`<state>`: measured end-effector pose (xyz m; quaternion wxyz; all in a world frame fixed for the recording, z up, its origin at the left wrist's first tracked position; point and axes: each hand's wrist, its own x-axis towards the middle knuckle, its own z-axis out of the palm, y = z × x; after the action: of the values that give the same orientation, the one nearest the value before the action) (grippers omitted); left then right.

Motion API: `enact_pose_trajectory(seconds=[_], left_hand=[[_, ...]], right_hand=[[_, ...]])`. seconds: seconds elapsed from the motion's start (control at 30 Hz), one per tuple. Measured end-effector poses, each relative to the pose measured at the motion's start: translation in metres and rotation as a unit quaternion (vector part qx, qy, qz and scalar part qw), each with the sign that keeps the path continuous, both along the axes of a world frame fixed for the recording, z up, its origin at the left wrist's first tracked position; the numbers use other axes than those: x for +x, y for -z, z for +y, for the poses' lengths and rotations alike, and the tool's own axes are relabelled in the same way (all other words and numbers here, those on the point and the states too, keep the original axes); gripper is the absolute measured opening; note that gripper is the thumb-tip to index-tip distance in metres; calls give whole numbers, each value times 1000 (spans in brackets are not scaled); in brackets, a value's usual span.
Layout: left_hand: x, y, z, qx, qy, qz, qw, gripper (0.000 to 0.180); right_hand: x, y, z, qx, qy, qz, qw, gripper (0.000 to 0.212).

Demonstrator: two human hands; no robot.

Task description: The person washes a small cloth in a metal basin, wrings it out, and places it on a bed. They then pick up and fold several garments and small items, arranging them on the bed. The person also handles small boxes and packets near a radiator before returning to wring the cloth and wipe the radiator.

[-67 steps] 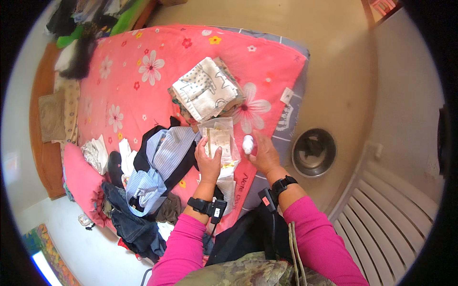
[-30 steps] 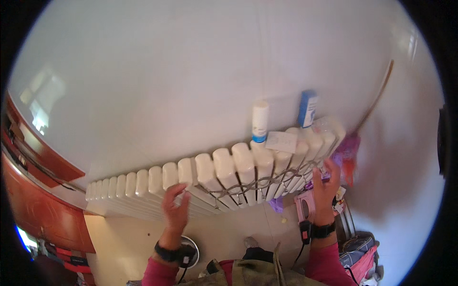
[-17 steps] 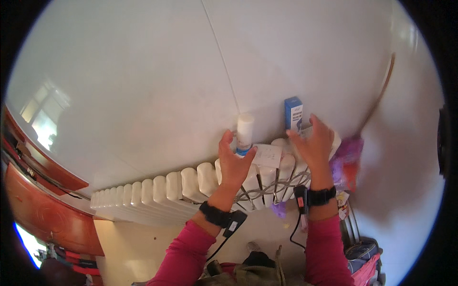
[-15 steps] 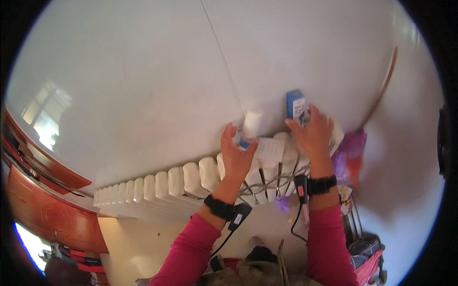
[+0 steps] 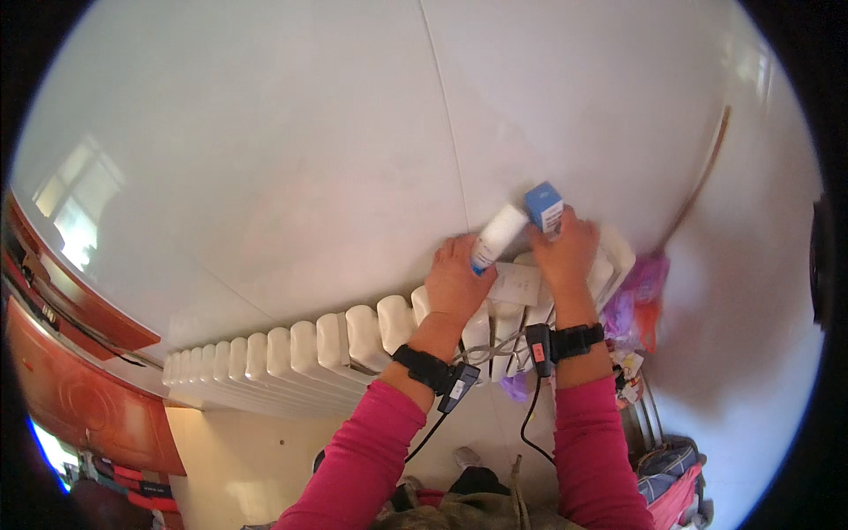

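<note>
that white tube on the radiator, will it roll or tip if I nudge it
Likely both. The tube is round and slender, already tilted in the left hand, so it could topple easily. The radiator top is ribbed and narrow, so it might roll off. It probably feels light and stiff.

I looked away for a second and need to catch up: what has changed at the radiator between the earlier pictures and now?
Both hands rose from the bed to the radiator top. The left hand has taken hold of the white bottle and tipped it rightward; a second ago it stood upright, untouched. The right hand has closed on the blue box. The white radiator, the wall and the purple bag beside it stayed put.
</note>
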<state>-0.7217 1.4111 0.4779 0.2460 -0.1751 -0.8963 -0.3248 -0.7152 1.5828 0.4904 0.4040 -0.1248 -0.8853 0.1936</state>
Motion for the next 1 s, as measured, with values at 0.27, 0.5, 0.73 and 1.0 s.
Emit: enact_pose_trajectory(seconds=[0.27, 0.5, 0.73, 1.0], left_hand=[[72, -38, -61, 403, 268, -233, 844, 47], [156, 64, -121, 268, 379, -375, 802, 52], [255, 178, -129, 103, 399, -519, 748, 53], [382, 239, -26, -88, 560, -489, 662, 50]], right_hand=[[128, -33, -37, -444, -257, 218, 830, 30], [301, 113, -79, -447, -110, 25, 888, 45], [570, 315, -117, -529, 389, 31, 754, 34], [734, 384, -132, -451, 579, 179, 656, 36]])
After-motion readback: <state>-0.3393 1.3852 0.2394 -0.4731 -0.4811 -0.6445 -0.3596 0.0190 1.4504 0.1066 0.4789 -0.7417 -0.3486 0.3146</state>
